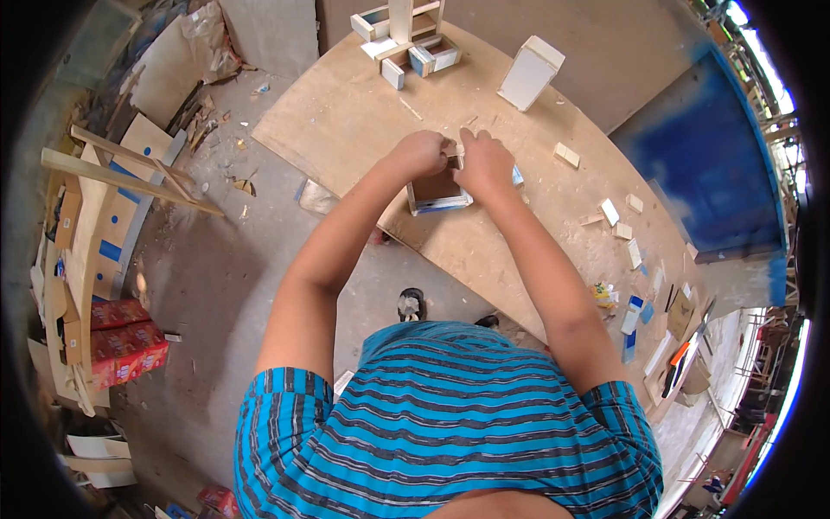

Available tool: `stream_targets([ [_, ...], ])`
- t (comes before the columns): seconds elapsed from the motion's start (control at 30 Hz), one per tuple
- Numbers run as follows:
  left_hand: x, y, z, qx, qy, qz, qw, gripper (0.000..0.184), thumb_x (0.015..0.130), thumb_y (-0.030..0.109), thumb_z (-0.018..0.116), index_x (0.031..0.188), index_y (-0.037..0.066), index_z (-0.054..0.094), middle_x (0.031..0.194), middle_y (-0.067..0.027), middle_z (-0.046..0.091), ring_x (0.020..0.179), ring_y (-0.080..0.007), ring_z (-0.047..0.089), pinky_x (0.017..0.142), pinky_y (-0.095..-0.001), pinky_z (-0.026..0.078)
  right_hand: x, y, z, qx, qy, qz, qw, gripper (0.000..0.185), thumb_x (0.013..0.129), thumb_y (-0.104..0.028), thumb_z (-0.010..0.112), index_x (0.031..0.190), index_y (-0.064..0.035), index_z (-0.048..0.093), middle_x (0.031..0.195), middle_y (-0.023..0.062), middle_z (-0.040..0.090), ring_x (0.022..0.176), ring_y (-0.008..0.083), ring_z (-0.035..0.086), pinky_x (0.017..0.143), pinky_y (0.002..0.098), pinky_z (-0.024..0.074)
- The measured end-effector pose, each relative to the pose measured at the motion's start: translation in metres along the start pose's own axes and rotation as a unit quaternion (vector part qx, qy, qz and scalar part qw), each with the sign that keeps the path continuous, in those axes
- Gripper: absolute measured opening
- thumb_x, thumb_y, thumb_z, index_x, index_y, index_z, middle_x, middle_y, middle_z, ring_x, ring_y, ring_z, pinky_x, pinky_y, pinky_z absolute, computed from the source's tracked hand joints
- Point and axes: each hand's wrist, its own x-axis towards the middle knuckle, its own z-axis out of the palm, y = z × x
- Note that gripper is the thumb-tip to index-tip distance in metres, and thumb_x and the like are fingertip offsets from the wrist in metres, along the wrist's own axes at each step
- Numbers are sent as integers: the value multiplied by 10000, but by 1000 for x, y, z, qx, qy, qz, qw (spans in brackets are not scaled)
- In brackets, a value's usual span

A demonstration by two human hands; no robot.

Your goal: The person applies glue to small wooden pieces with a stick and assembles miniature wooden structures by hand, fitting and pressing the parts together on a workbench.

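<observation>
Where the floor (225, 294) shows, at the left: red packs (128, 343) sit in a pile.
Little drawers (432, 56): a bunch of them stands at the far end of the counter (328, 130).
Left hand (422, 154): its fingers are bent at the far end of the small box; I cannot tell if they pinch anything.
Small box (441, 206): it sits on the counter, near the person's edge, brown inside, with white and blue on its near side.
Right hand (488, 163): it is at the box's right side, thumb apart from the other fingers; I cannot tell if they hold on.
White box (530, 73): it stands past the right hand.
Pale block (566, 155): it lies on the counter, farther right.
Blue board (718, 156): it is big, at the far right.
</observation>
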Motion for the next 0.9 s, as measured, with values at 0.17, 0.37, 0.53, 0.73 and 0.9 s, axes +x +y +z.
stream_targets([
  [0.17, 4, 0, -1, 33, -35, 14, 999, 274, 769, 191, 566, 904, 21, 733, 899, -240, 691, 845, -419, 665, 792, -485, 534, 8, -8, 23, -46, 61, -37, 996, 375, 823, -122, 664, 1182, -107, 556, 1021, 126, 603, 950, 319, 636, 726, 421, 565],
  [0.37, 2, 0, 2, 33, -14, 19, 999, 252, 763, 192, 579, 861, 14, 727, 869, -231, 692, 827, -414, 665, 766, -486, 536, 13, -8, 28, -35, 69, -38, 996, 288, 865, -113, 606, 1150, -110, 561, 998, 134, 619, 926, 321, 644, 723, 419, 564],
  [0.53, 0, 4, -1, 23, -21, 7, 999, 251, 762, 185, 579, 882, 27, 732, 888, -226, 696, 838, -410, 667, 775, -483, 536, 13, -9, 24, 12, 59, -14, 998, 311, 857, -99, 616, 1162, -103, 554, 1010, 158, 627, 938, 352, 646, 745, 443, 560],
  [0.73, 0, 5, -2, 13, -38, 3, 999, 286, 769, 167, 568, 987, 99, 742, 933, -208, 703, 860, -400, 670, 797, -472, 538, 11, -5, 25, 76, 32, 33, 996, 589, 808, -136, 681, 1362, -126, 480, 1068, 193, 627, 989, 381, 647, 819, 466, 546],
  [0.9, 0, 4, 4, 1, -31, -20, 999, 254, 754, 159, 595, 960, 161, 745, 932, -154, 715, 872, -358, 678, 761, -441, 541, 6, 16, 11, 177, -78, 116, 974, 755, 742, -242, 721, 1440, -125, 457, 1140, 234, 657, 1072, 340, 652, 895, 422, 539],
])
